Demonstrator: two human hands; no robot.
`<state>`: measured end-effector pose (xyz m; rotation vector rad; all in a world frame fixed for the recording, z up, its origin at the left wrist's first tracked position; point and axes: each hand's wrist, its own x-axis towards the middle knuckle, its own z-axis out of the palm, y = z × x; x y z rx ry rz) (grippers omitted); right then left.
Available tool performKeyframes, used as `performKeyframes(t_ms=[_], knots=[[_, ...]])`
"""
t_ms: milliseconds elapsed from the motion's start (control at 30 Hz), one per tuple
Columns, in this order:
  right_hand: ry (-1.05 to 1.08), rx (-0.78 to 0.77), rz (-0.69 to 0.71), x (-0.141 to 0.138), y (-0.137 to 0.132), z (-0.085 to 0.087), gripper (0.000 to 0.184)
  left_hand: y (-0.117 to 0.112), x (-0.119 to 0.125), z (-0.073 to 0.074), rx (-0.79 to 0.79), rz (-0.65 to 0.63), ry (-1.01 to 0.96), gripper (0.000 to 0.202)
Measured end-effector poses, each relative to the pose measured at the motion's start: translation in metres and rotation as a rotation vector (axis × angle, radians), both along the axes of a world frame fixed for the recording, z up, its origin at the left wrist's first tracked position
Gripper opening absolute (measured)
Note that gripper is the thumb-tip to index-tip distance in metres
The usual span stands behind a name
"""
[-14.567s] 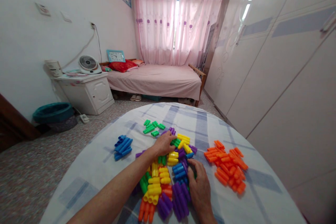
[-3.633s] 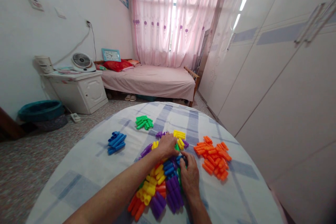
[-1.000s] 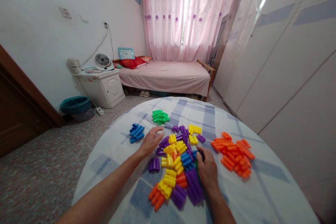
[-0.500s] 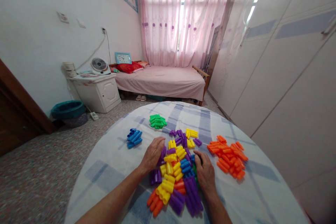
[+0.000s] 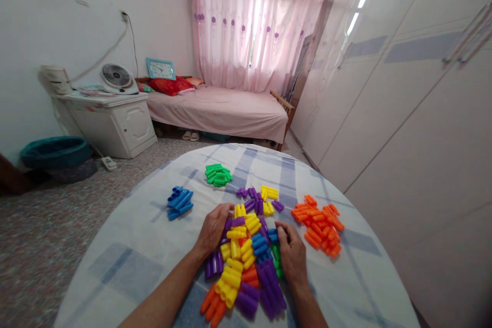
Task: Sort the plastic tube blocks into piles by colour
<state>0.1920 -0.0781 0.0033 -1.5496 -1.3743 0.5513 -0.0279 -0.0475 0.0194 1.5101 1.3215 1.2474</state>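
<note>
A mixed heap of plastic tube blocks [image 5: 246, 256], yellow, purple, blue, orange and green, lies on the round table [image 5: 126, 266] in front of me. My left hand [image 5: 212, 230] rests on the heap's left side, its fingers curled over purple pieces. On the heap's right side my right hand [image 5: 291, 256] has its fingers bent onto a blue piece [image 5: 272, 236]. Sorted piles lie around: blue [image 5: 179, 202], green [image 5: 218, 175], orange [image 5: 317, 223].
The table wears a white cloth with blue-grey checks. Beyond it stand a pink bed [image 5: 219, 110], a white cabinet [image 5: 111, 120] with a fan [image 5: 116, 77], and a teal basin [image 5: 54, 151] on the floor. White wardrobe doors [image 5: 403, 113] line the right side.
My left hand came back from reaching toward the blue pile and settled on the heap's left edge. My right hand stayed on the heap's right side. The camera view swung right.
</note>
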Motion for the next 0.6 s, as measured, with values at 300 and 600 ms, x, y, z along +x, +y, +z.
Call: performKeyframes(t_ms=[300,600], knots=[[-0.126,-0.016,0.002,-0.002,-0.001,0.008,0.037,0.001,-0.002,0.002,0.0,-0.028,-0.025,0.045],[-0.554,0.014,0.076,0.008,0.076,0.041,0.039,0.005,-0.002,0.002,0.004,-0.024,-0.062,0.044]])
